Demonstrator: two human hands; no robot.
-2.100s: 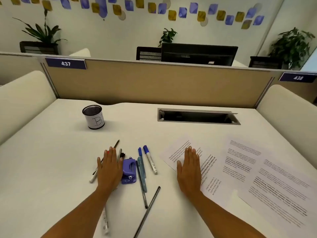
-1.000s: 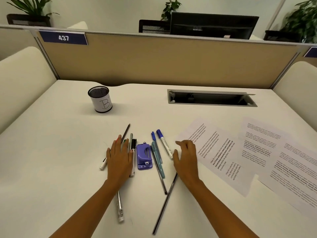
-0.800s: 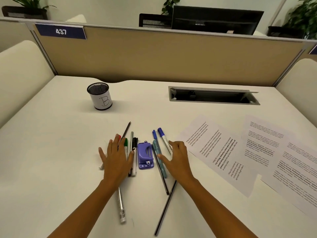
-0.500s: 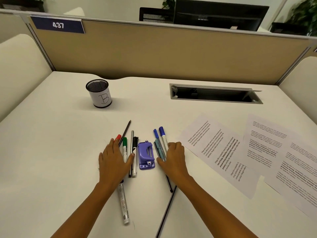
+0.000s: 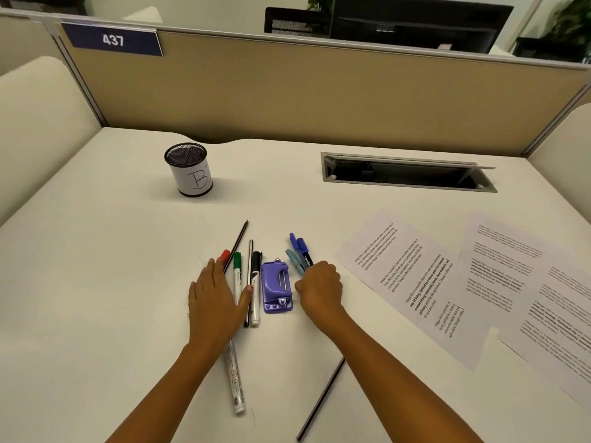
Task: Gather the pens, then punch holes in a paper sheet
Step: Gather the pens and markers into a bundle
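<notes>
Head view: white worktop (image 5: 96,282) fills the frame, with a tan partition (image 5: 287,91) behind it carrying a "437" sign (image 5: 112,39). An open cable slot (image 5: 406,172) sits at the back right of the worktop. Printed paper sheet (image 5: 403,273) lies flat right of centre, with more sheets (image 5: 527,298) overlapping towards the right edge.

Left hand (image 5: 214,302) lies palm down, fingers straight and together, on top of a row of pens. Right hand (image 5: 319,289) is knuckles up, fingers curled tight over the near ends of the blue pens (image 5: 302,247) — their caps stick out beyond the knuckles.

Mesh cup (image 5: 190,171) marked "B" stands upright at back left, well apart from the hands. Purple hole punch (image 5: 277,287) lies flat between the two hands, just beside the right thumb; the paper sheet is not in it.

Pens, left group: red-capped marker (image 5: 225,254) runs under the left palm and comes out by the wrist, green-capped marker (image 5: 237,270) is partly under the fingers, thin silver pen (image 5: 249,266) and black-capped marker (image 5: 255,282) lie side by side next to the punch — the left thumb tip touches them. A pencil (image 5: 238,241) points away at a slant. Thin black rod (image 5: 321,399) lies at a slant under the right forearm.
</notes>
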